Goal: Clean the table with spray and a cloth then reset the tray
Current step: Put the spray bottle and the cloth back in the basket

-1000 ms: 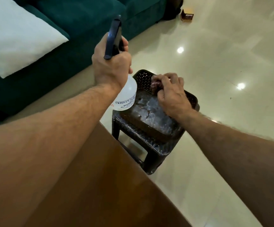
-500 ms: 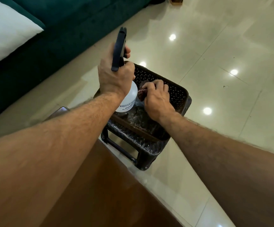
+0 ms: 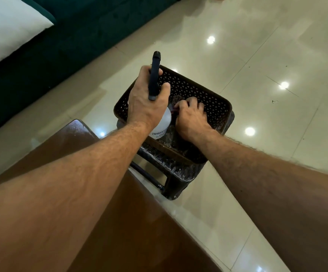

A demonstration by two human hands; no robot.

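Half-hidden cloth (image 3: 175, 104) under rt hand (image 3: 191, 119), bottle (image 3: 162, 124) mostly covered

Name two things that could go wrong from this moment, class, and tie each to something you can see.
1. The dark perforated plastic tray sits on a small dark stool and overhangs its top; the right hand reaching into it could tip it.
2. The left hand lowers the white spray bottle with a dark trigger head beside the cloth; it may land unevenly and topple.
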